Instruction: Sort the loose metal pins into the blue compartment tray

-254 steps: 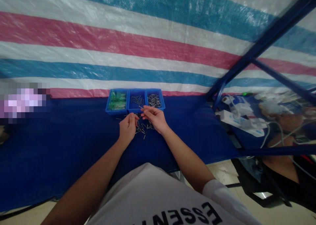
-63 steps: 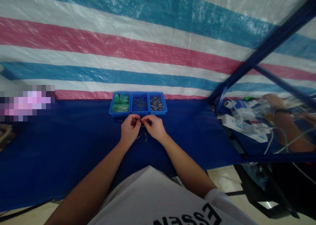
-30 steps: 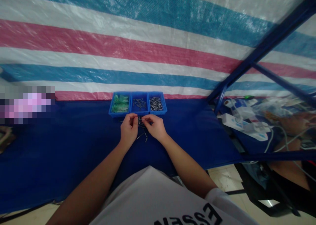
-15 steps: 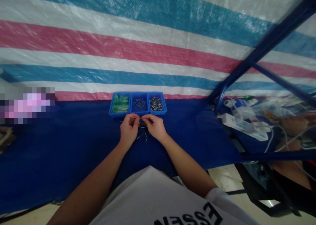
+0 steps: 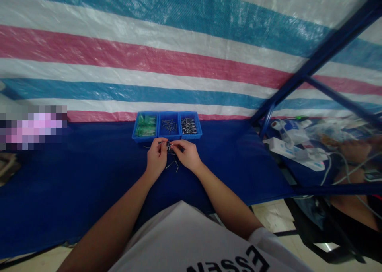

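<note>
My left hand (image 5: 156, 158) and my right hand (image 5: 187, 156) rest close together on the blue table cover (image 5: 74, 172), fingertips almost touching. Both pinch small thin metal pins (image 5: 168, 144) between thumb and fingers, just in front of three small blue trays. A few loose pins (image 5: 173, 165) lie on the cloth between my hands. The left tray (image 5: 145, 126) holds green parts, the middle tray (image 5: 168, 126) holds a few pins, and the right tray (image 5: 189, 126) holds several more.
A striped red, white and blue tarp (image 5: 167, 61) hangs behind the table. At right, blue frame bars (image 5: 301, 75) and clear sheeting screen off a white power strip (image 5: 291, 150) with cables and another person's arm (image 5: 352, 148).
Over the last second my hands have barely moved and keep pinching pins. Since 8.5 s ago the pile of loose pins on the cloth has shrunk and my right hand has drawn in.
</note>
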A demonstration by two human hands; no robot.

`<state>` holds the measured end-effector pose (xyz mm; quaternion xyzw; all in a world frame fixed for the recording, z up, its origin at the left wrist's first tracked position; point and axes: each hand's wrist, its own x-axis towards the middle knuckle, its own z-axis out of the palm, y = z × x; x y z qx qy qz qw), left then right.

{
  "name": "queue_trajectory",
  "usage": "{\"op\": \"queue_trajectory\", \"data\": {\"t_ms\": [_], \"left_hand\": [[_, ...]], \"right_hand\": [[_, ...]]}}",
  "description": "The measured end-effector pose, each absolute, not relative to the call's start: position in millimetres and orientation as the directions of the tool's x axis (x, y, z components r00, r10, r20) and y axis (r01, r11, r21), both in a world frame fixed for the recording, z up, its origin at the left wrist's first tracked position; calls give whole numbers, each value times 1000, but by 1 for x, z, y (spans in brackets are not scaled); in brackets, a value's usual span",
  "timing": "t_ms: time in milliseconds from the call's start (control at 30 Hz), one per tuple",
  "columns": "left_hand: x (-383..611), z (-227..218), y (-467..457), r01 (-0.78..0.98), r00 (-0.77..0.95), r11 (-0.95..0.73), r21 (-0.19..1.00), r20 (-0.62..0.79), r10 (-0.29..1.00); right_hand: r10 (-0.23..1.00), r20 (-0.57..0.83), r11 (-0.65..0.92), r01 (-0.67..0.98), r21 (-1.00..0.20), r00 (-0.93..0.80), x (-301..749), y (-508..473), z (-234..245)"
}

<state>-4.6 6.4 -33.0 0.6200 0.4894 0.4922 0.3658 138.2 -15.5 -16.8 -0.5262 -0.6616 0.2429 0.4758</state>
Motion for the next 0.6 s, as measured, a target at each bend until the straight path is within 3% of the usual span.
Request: {"op": "queue_trajectory", "data": {"t_ms": [233, 367, 433, 600], "left_hand": [[-2, -29, 4, 77, 101, -245, 967, 236, 966], [0, -30, 4, 81, 124, -273, 959, 263, 957], [0, -30, 4, 87, 121, -270, 959, 259, 958], [0, -31, 3, 96, 103, -216, 972, 206, 973]], "right_hand": [[917, 398, 347, 463, -815, 14, 139, -16, -18], [908, 418, 371, 506, -779, -21, 142, -12, -12], [875, 481, 434, 531, -728, -54, 145, -15, 2], [660, 737, 618, 454, -642, 144, 163, -69, 62]]}}
